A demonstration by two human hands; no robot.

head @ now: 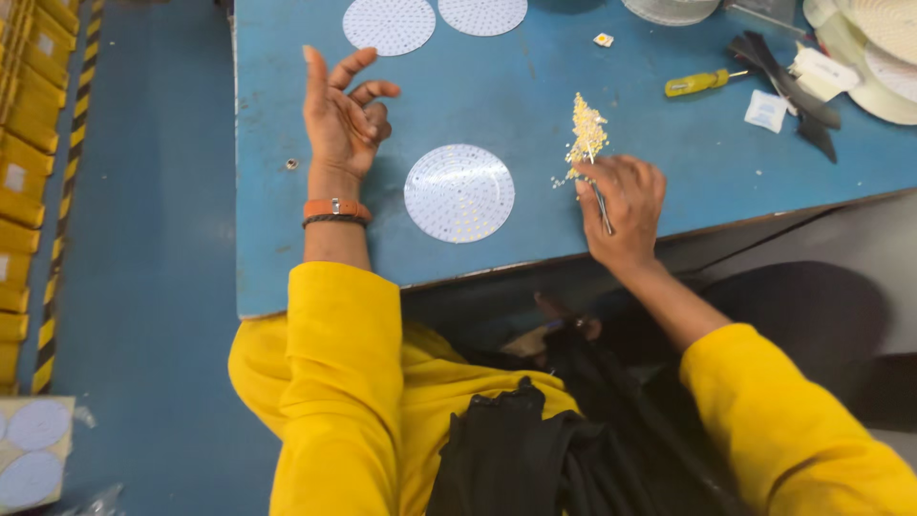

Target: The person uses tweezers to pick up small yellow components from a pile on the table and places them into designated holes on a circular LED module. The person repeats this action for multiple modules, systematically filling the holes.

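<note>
My left hand rests on its edge on the blue table, palm turned up, fingers loosely apart and holding nothing. An orange band circles that wrist. A round white disc dotted with tiny parts lies flat between my hands. My right hand grips thin metal tweezers, whose tip points up into a small heap of tiny yellow-white parts just beyond the fingers.
Two more white discs lie at the table's far edge. A yellow-handled screwdriver, a small white packet, dark strips and stacked pale dishes sit at the right. Yellow bins line the left floor.
</note>
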